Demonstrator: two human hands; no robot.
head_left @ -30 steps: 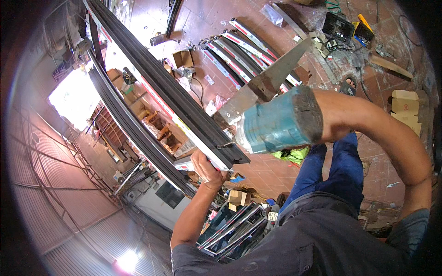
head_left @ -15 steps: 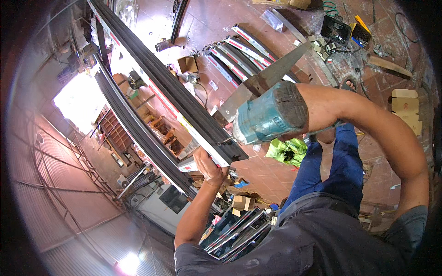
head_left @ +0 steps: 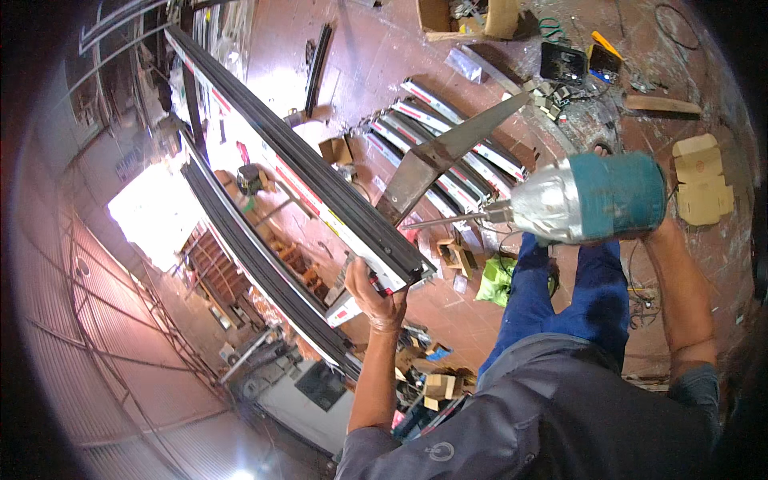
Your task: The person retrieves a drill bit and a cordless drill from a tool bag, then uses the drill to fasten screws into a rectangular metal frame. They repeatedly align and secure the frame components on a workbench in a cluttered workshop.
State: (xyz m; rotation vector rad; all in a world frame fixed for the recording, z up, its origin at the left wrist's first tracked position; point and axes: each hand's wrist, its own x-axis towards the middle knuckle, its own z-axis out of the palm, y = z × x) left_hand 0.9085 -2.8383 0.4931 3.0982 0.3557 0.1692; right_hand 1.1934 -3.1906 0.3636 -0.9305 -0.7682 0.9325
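Observation:
A long black aluminium profile (head_left: 332,196) with white protective film runs from the upper left to the middle; it is one side of a large frame. My left hand (head_left: 372,298) is closed around its near end, at the corner. A small red item shows by the fingers, too small to name. My right hand (head_left: 661,235) holds a teal and silver power drill (head_left: 596,196), whose body hides most of the fingers. Its long thin bit (head_left: 448,220) points left, a short way from the profile's end. A flat metal bracket (head_left: 424,164) stands just beyond the profile.
Several film-covered profiles (head_left: 436,132) lie on the tiled floor (head_left: 360,48). Beyond them are a black bin (head_left: 562,62), a cardboard box (head_left: 490,20) and small loose blocks. Flattened cardboard (head_left: 702,182) lies at the right, a green bag (head_left: 494,282) near my legs.
My right hand has drawn the drill back to the right, away from the profile's end, and the bit now shows in full. My left hand keeps its hold on the profile.

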